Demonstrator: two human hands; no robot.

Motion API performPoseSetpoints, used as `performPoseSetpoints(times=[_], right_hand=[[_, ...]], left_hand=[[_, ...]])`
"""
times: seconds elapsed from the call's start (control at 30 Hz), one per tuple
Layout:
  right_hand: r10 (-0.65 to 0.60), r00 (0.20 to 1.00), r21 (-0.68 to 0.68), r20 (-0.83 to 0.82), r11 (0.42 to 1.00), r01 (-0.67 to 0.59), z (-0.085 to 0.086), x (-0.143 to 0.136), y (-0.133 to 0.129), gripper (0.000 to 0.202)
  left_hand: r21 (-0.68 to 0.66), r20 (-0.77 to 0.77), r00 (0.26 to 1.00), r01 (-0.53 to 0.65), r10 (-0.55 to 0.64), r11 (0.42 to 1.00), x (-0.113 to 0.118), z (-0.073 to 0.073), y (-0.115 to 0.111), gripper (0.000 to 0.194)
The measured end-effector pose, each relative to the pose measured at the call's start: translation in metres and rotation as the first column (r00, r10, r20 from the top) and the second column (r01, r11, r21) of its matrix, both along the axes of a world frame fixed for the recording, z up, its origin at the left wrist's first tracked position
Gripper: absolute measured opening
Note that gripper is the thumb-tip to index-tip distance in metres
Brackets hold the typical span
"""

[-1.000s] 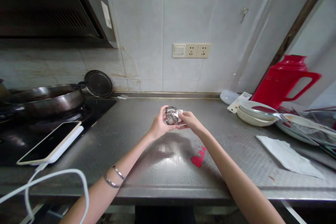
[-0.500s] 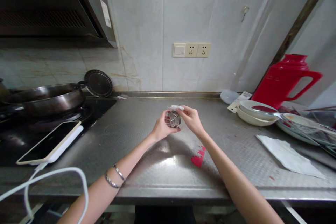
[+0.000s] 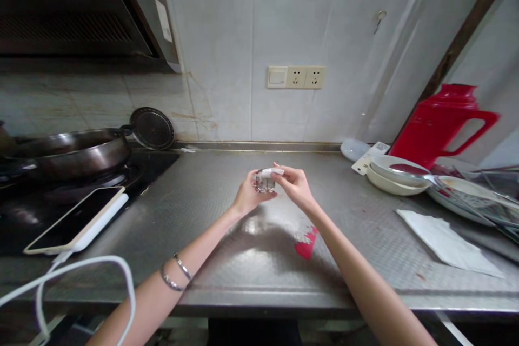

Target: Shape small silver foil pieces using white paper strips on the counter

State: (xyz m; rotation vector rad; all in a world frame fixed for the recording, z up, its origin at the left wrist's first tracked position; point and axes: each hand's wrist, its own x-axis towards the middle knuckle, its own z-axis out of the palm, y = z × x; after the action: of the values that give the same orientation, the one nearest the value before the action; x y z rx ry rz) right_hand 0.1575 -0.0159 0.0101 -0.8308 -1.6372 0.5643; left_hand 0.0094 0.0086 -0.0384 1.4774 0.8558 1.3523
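Note:
My left hand (image 3: 248,194) is wrapped round a small clear glass (image 3: 265,184) with dark line markings, held above the steel counter (image 3: 259,275). My right hand (image 3: 295,183) pinches a folded white tissue (image 3: 271,172) between thumb and fingers. The tissue lies against the upper edge of the glass. Whether the right fingertips touch the glass itself cannot be made out.
At the left, a phone (image 3: 77,221) with a white cable lies beside a pan (image 3: 73,154) on the stove. On the right are a red thermos (image 3: 433,130), stacked bowls (image 3: 395,178), plates and a white napkin (image 3: 448,240).
The tissue now covers more of the glass's upper edge, farther to the left. The glass has turned slightly in my left hand and shifted a little left.

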Motion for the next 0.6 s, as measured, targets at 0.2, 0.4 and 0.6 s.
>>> performPoseSetpoints(times=[0.2,0.4,0.6], right_hand=[[-0.133,0.984,-0.013,-0.122,0.991,0.133,0.005,0.003,0.005,0.028],[-0.072,0.996,-0.016,0.05,0.997,0.073,0.0,0.0,0.003,0.029],[-0.012,0.997,-0.04,0.073,0.999,0.015,0.003,-0.002,-0.002,0.027]], left_hand=[[0.057,-0.186,0.983,0.021,-0.01,0.998,-0.001,0.002,-0.008,0.088],[0.095,-0.244,0.97,0.02,0.004,0.995,0.001,0.002,-0.012,0.085],[-0.01,-0.02,0.999,0.026,-0.026,1.0,0.002,-0.001,-0.002,0.071]])
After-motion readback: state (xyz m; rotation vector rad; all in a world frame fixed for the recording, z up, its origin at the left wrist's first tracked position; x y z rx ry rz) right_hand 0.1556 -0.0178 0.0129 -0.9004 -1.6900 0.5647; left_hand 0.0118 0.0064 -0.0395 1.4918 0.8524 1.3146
